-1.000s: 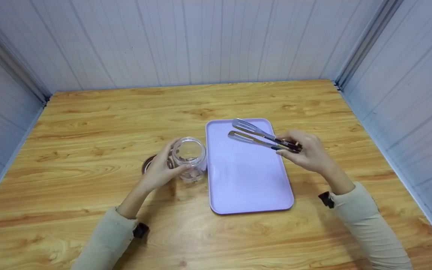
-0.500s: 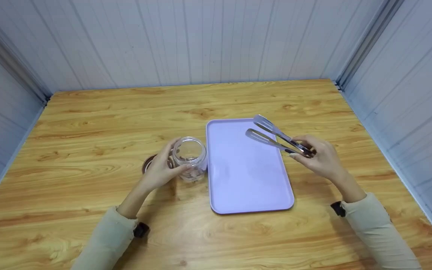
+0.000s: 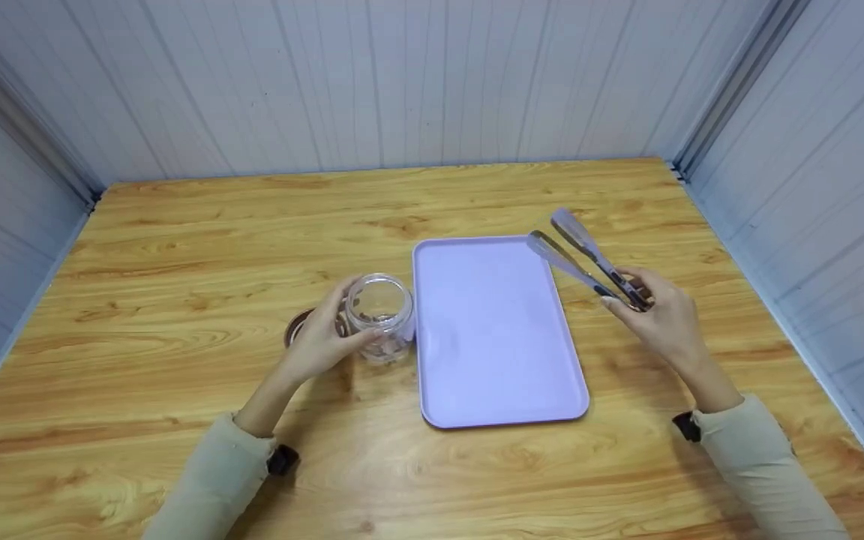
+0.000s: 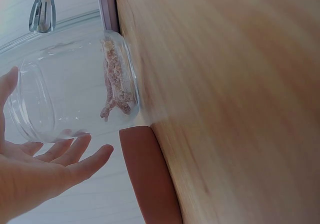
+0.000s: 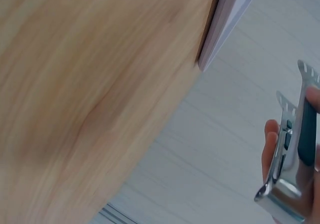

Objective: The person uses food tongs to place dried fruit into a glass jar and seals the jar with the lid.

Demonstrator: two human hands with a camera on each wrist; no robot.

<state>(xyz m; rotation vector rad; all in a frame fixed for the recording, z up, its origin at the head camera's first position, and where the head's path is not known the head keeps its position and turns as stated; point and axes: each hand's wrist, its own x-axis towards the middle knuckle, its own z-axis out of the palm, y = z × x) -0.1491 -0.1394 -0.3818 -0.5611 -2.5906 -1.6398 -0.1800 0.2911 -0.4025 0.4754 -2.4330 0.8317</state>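
Note:
My left hand (image 3: 321,339) holds a clear jar (image 3: 391,348) upright on the table, fingers and thumb around its upper part. The jar's mouth is uncovered; brownish, dried-looking pieces (image 4: 116,82) lie at its bottom in the left wrist view. Beside the jar, partly behind the left hand, is a round brown lid (image 4: 150,174). Metal tongs (image 3: 588,246) with dark grips are in my right hand (image 3: 661,319), pinched between thumb and fingers. Their slotted tips stand apart with nothing between them, raised near the tray's far right corner.
A light purple rectangular tray (image 3: 496,337) lies on the wood-grain table (image 3: 199,262), just right of the jar. Pale panelled walls (image 3: 402,82) close off the back and both sides.
My right hand has moved right with the tongs, from over the tray to its right edge. The tongs' tips have swung upward and spread wider. The left hand and jar have stayed still.

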